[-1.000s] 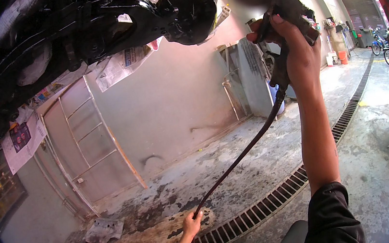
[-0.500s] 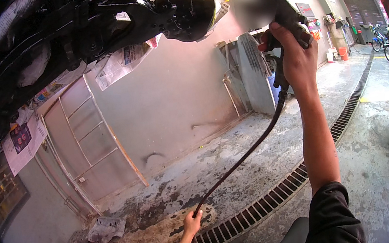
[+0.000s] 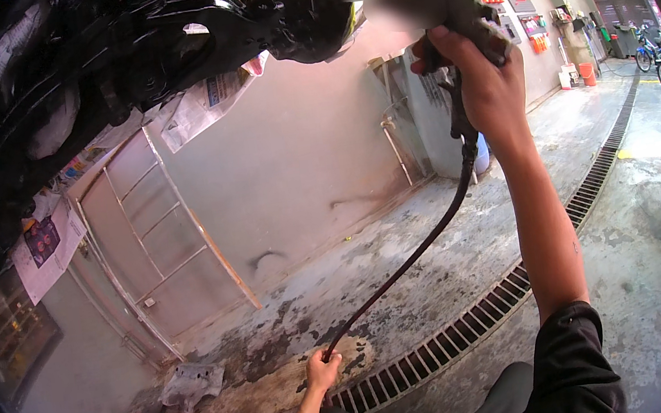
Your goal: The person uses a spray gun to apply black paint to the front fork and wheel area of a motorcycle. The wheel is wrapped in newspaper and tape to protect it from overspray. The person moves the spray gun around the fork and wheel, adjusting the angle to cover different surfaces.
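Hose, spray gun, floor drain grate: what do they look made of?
Hose: looks like dark matte rubber, sagging in a soft curve between right hand and left hand.
Spray gun: probably dull grey metal, partly blurred.
Drain grate: likely dark metal, with rigid, even slots.

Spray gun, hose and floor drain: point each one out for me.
Spray gun (image 3: 463,21), head view, on its body above the right hand.
Hose (image 3: 415,255), head view, mid-length between the two hands.
Floor drain (image 3: 477,322), head view, on the grating.
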